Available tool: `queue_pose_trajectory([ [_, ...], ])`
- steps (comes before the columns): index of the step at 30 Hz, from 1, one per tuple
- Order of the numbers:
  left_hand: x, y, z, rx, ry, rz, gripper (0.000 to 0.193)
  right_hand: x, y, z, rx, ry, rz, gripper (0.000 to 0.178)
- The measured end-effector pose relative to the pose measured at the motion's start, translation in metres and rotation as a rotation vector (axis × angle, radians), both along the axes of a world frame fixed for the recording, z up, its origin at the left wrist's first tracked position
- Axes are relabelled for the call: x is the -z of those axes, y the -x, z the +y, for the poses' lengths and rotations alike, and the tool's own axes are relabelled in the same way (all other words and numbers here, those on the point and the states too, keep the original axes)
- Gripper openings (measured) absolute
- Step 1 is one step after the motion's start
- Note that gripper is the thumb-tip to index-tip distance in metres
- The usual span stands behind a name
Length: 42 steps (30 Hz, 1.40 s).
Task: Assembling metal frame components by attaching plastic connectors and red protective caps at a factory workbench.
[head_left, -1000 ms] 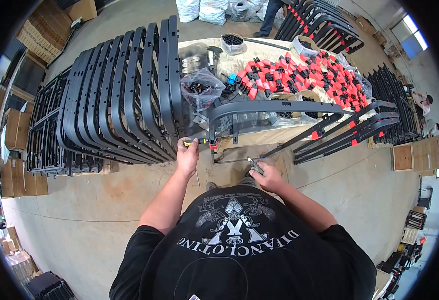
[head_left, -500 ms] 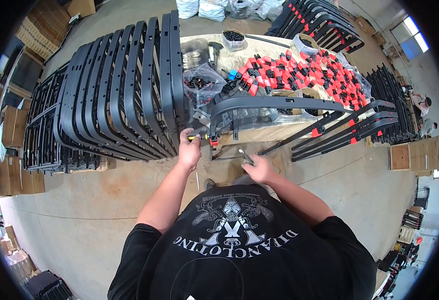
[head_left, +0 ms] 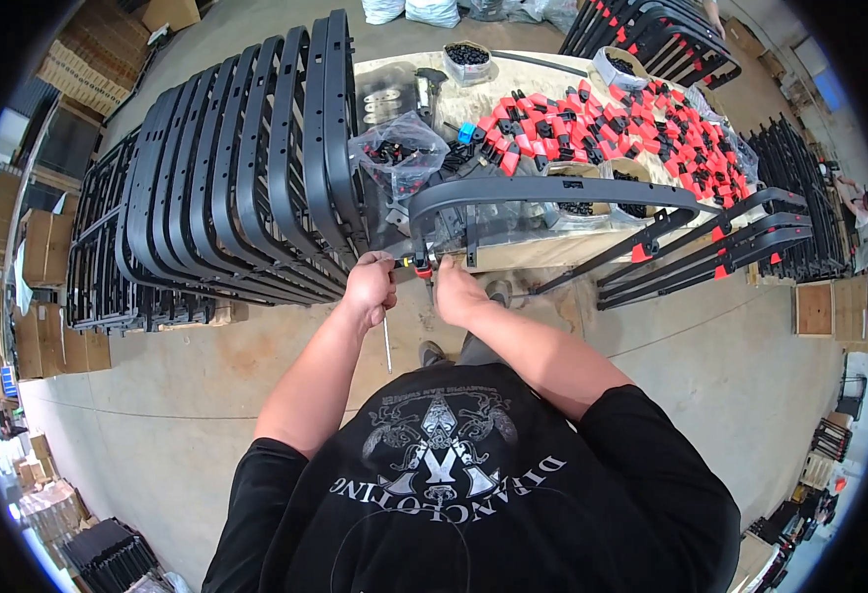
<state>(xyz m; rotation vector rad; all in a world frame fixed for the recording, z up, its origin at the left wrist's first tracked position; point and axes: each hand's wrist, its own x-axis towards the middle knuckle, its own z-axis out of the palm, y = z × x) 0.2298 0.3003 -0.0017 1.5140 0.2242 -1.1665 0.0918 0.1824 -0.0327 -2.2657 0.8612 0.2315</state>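
Observation:
A black tubular metal frame (head_left: 562,188) with a rounded corner stands in front of me, at the table's near edge. Low on its left leg sits a red plastic clip (head_left: 422,271). My left hand (head_left: 371,287) is closed around a yellow-and-black tool (head_left: 403,263), whose tip meets the clip from the left. Below that hand a thin metal rod (head_left: 387,346) points down; whether it is held cannot be made out. My right hand (head_left: 459,294) is closed at the right side of the clip, its fingertips up against the leg. What it grips is hidden.
A row of black frames (head_left: 246,168) stands close on my left. The table (head_left: 542,74) bears heaped red-and-black clips (head_left: 592,128), tubs of small black parts (head_left: 468,65) and a plastic bag (head_left: 399,153). More frames with red clips (head_left: 720,247) lean on the right.
My right hand, with a dark, pale-tipped tool in it, has moved up and left to the clip. My left hand stays by the clip. The view has shifted slightly.

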Motion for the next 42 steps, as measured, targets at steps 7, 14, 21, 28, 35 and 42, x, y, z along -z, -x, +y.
queue_pose_trajectory([
  [7,0.008,0.006,0.003,-0.009,-0.031,-0.094,0.011,-0.063,-0.015,-0.012,0.514,-1.289,0.093,0.037],
  [14,-0.001,0.007,-0.003,0.02,-0.063,-0.13,0.015,-0.037,-0.019,0.004,0.18,-0.733,0.182,0.026],
  [21,-0.004,0.015,-0.016,0.037,-0.084,-0.181,0.022,0.014,-0.007,-0.005,-0.068,-0.109,0.129,0.042],
  [28,-0.009,0.005,-0.006,0.023,-0.046,-0.124,0.022,-0.034,-0.015,-0.009,0.159,-0.857,0.114,0.029],
  [35,-0.002,0.006,0.0,-0.024,0.013,-0.136,0.022,-0.05,-0.024,-0.025,0.494,-1.335,0.155,0.032],
  [42,0.005,0.002,0.0,0.007,-0.047,-0.124,0.021,-0.045,-0.03,-0.01,0.219,-0.941,0.302,0.025],
])
